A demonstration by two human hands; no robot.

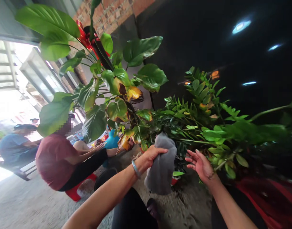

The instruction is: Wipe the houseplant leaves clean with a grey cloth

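Note:
A grey cloth (162, 168) hangs from my left hand (153, 156), the thumb lying across its front and the other fingers hidden behind it. A pale bangle circles that wrist. To the right, my right hand (201, 165) is held palm partly up with its fingers apart and nothing in them. Just beyond it spread the narrow green leaves of a bushy plant (191, 125). A taller plant with broad leaves (152, 75), several of them yellow and brown, rises beyond my left hand.
A person in a red shirt (54, 156) sits on a red stool (74, 192) at the left. Farther back another person in blue (17, 144) sits on a bench. A dark glossy wall (195, 38) stands behind the plants. Something red (262, 200) lies at lower right.

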